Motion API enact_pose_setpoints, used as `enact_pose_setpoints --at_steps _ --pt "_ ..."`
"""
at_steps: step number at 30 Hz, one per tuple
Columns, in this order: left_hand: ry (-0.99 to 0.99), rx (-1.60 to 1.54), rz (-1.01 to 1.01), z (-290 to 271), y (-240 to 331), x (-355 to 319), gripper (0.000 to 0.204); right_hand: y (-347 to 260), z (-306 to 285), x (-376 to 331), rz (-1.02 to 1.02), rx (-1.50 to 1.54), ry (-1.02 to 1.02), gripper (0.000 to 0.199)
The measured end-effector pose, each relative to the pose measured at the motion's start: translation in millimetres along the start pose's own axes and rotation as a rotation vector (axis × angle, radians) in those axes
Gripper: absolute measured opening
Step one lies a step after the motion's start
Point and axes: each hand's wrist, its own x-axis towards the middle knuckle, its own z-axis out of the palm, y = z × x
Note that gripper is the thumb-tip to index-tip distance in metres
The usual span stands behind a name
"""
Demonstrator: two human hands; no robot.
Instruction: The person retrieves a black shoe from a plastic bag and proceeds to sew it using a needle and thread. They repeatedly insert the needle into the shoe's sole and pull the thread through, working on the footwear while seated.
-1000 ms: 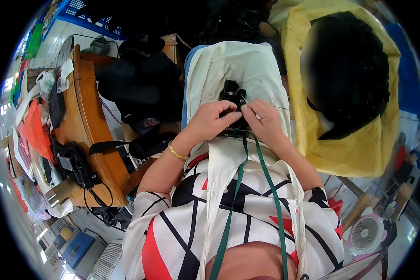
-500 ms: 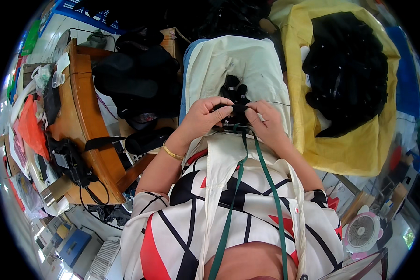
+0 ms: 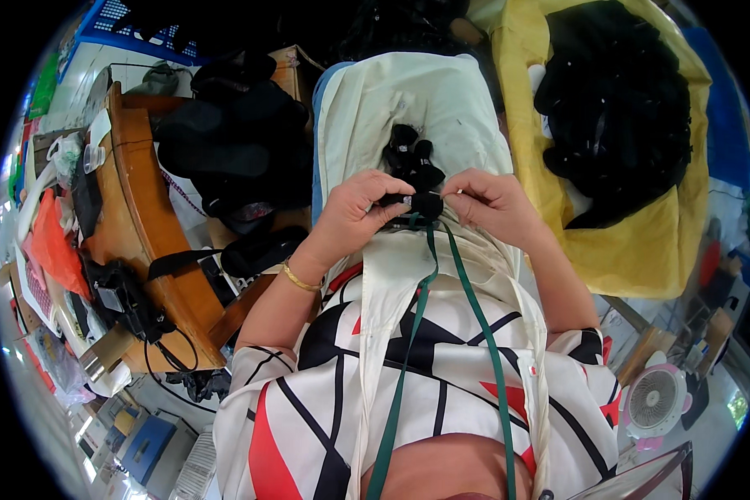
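Note:
My left hand (image 3: pixel 354 208) pinches a small black fabric piece (image 3: pixel 427 206) between thumb and fingers, over my lap. Close by on its right, my right hand (image 3: pixel 492 207) has its thumb and fingertips pressed together, a little apart from the piece. Whatever those fingertips hold, if anything, is too small to make out. Just beyond lie more small black fabric pieces (image 3: pixel 412 158) on a whitish cloth (image 3: pixel 358 100) spread across my lap. Two dark green straps (image 3: pixel 468 300) run from near my hands up over my cream apron (image 3: pixel 387 292).
On the right stands a yellow bag (image 3: pixel 608 258) heaped with black items (image 3: pixel 617 117). A wooden table (image 3: pixel 137 192) is on the left, with a black pile (image 3: pixel 225 150) beside it. A pink-and-white fan (image 3: pixel 654 400) stands at the lower right.
My right hand has drawn away to the right from the black piece, fingertips now pinched. My left hand keeps hold of the piece. The view has shifted slightly.

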Motion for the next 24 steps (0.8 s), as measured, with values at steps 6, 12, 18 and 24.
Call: enact_pose_setpoints --at_steps 6,12,18,24 --pt "-0.003 0.192 0.189 -1 7 1 0.031 1 0 8 -0.247 -0.271 -0.110 0.015" --pt "-0.025 0.229 0.229 -3 7 0 0.034 1 -1 9 -0.241 -0.252 -0.169 0.017" --pt "-0.018 0.230 0.254 -4 7 -1 0.033 2 0 9 -0.223 -0.222 -0.188 0.016" --pt "-0.003 0.128 0.245 0 5 -3 0.030 16 7 11 -0.172 -0.052 -0.242 0.012"
